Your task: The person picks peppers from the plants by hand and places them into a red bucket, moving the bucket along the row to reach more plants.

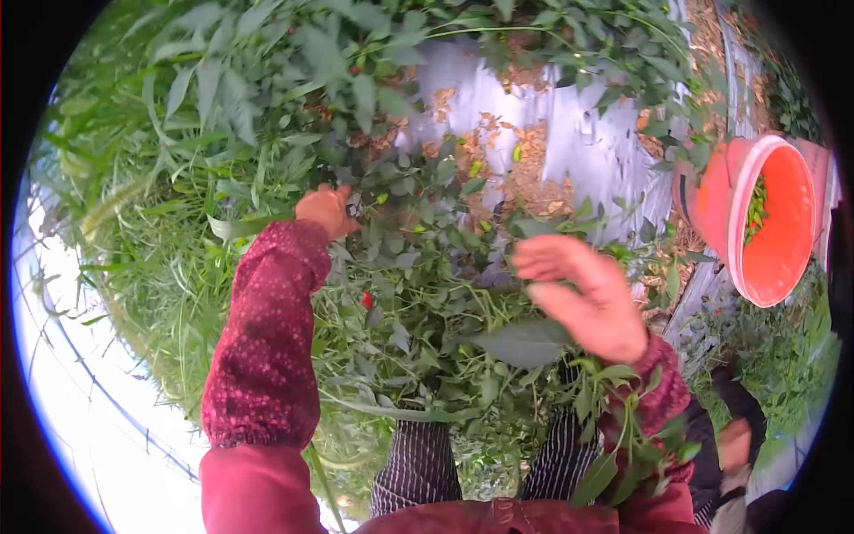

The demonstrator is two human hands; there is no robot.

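My left hand [326,212] reaches into the leaves of a pepper plant [418,231], its fingers curled in; what lies between them is hidden by the foliage. To the right, my right hand [587,298] hovers over the plant, slightly blurred, with thumb and fingers apart and nothing visible in it. A small red pepper [366,300] hangs below my left hand. Further up, a green pepper [516,153] shows against the ground cover. Leafy stems [623,427] lie across my right sleeve.
A red bucket [709,196] stands at the right, tilted in view, with several green peppers [756,209] inside. Silvery plastic sheeting [569,125] with dry leaves covers the ground. Tall grass [169,258] grows at the left. Part of another person [734,445] shows at the lower right.
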